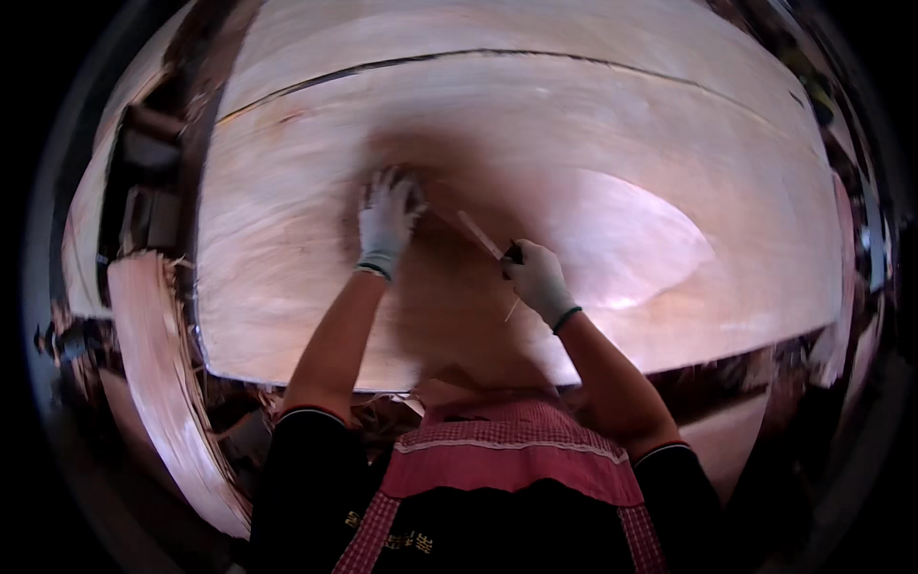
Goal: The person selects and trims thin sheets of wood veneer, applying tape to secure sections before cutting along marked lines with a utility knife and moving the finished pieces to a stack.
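Note:
Both my hands wear pale gloves over a large light wood sheet (746, 258). My left hand (389, 215) rests on it with fingers spread, in a darker shadowed patch. My right hand (537, 282), to the right and lower, grips a black-handled tool (514, 253) with a long, narrow blade pointing up and left toward the left hand. A thin pale sliver (513, 306) shows just below my right hand; whether it is loose or held I cannot tell. A dark seam (478, 50) crosses the upper part of the wood.
A stack of pale veneer strips (167, 373) with ragged edges lies left of the sheet. Dark scrap and debris (244, 430) show below the near edge. A person (59, 342) appears small at the far left. More boards (832, 287) stand at the right rim.

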Available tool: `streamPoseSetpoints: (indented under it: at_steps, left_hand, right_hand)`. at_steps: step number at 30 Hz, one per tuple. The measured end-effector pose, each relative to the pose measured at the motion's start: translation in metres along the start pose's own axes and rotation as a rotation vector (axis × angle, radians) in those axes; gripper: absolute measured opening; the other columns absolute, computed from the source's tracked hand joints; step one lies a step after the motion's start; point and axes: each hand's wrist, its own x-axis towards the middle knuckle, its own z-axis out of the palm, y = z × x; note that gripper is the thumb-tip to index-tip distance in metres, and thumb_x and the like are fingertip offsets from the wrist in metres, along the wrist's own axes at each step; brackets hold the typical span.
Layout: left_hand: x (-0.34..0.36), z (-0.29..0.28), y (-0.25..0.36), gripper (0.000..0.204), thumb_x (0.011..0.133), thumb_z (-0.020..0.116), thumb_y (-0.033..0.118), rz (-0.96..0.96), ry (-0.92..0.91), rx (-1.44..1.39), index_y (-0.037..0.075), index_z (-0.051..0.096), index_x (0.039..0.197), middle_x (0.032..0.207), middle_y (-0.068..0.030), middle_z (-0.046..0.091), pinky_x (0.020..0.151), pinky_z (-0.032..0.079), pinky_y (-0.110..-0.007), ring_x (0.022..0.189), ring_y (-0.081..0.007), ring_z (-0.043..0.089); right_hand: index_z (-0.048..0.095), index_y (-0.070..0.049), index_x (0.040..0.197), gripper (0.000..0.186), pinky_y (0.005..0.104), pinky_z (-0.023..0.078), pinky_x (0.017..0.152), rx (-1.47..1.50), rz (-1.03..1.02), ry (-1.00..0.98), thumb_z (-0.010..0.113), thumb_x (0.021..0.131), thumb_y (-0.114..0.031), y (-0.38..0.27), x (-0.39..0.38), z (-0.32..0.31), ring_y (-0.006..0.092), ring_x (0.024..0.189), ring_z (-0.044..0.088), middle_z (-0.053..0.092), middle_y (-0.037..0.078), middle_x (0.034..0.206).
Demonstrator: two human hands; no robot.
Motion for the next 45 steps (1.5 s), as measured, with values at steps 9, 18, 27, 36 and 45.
streamPoseSetpoints:
  at_steps: [9,18,27,36,45]
  left_hand:
    - [-0.029,0.052,0.24,0.054,0.092,0.055,0.031,0.327,-0.007,-0.35,0.002,0.046,0.137,0.147,-0.0151,0.041,0.118,0.02,-0.047,0.14,-0.0319,0.033]
    - [-0.047,0.081,0.293,0.069,0.093,0.049,0.046,0.482,-0.203,0.138,0.003,0.037,0.146,0.155,-0.0143,0.032,0.12,0.009,-0.048,0.146,-0.0292,0.023]
    - [-0.064,0.098,0.369,0.058,0.095,0.047,0.039,1.017,-0.386,0.067,0.001,0.045,0.139,0.155,-0.0151,0.029,0.12,0.013,-0.042,0.145,-0.0308,0.022]
    - [0.025,0.132,0.465,0.046,0.091,0.05,0.013,0.725,-0.181,-0.385,-0.001,0.046,0.134,0.141,-0.0204,0.047,0.117,0.027,-0.044,0.133,-0.0339,0.043]
    - [0.052,0.173,0.525,0.049,0.092,0.042,0.01,0.982,-0.221,0.194,0.005,0.044,0.14,0.147,-0.0173,0.041,0.118,0.023,-0.041,0.14,-0.0281,0.035]
  right_hand:
    - [0.06,-0.004,0.089,0.016,0.0226,0.032,0.045,0.723,0.437,0.206,0.066,0.093,-0.019,0.116,-0.14,-0.035,0.0051,0.048,0.042,0.05,-0.003,0.063]
    - [0.059,0.003,0.095,0.018,0.0349,0.051,0.06,0.288,0.152,0.324,0.063,0.091,-0.014,0.174,-0.129,-0.166,0.0217,0.062,0.061,0.066,0.014,0.073]
    - [0.064,0.001,0.105,0.028,0.0317,0.048,0.056,-0.237,0.06,0.447,0.067,0.091,-0.023,0.229,-0.109,-0.208,0.0148,0.061,0.059,0.067,0.013,0.077]
    - [0.064,0.003,0.093,0.02,0.0314,0.047,0.061,0.261,0.212,0.555,0.066,0.088,-0.016,0.234,-0.042,-0.353,0.0151,0.064,0.056,0.066,0.01,0.078]
    - [0.071,-0.004,0.1,0.035,0.0441,0.053,0.08,-0.471,0.431,0.499,0.069,0.081,-0.034,0.254,-0.014,-0.371,0.0383,0.092,0.066,0.068,0.023,0.095]
